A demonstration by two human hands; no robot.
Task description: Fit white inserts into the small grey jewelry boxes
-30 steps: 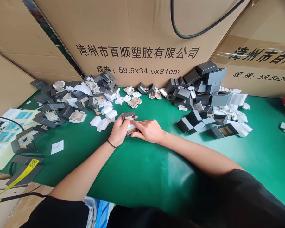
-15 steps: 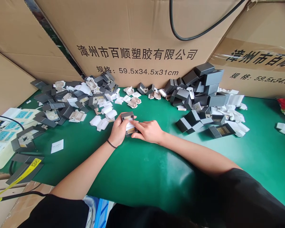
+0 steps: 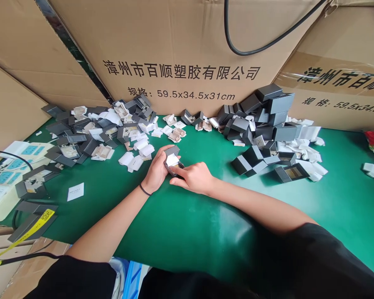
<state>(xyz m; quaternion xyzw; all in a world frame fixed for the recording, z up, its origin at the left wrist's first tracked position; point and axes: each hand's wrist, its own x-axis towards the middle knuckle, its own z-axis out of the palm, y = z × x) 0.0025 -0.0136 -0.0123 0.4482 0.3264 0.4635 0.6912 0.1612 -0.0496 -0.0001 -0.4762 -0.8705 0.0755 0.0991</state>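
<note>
Both my hands meet over the green table mat (image 3: 187,224) around one small dark grey box (image 3: 172,160) with a white paper insert showing at its top. My left hand (image 3: 157,170) wraps round the box from the left, fingers curled. My right hand (image 3: 193,177) grips it from the right, index finger pressed at its lower front edge. A thin dark band circles my left wrist. The box is tilted, its lid end pointing up and away from me.
A heap of dark grey boxes (image 3: 262,120) with white paper lies to the right, another heap of opened boxes and inserts (image 3: 93,133) to the left. Large cardboard cartons (image 3: 180,54) wall the back. A white power strip (image 3: 9,166) sits at the left edge.
The box has been turned and tilted in my hands, so its white insert now faces up. My right hand has slid slightly lower and nearer to me.
</note>
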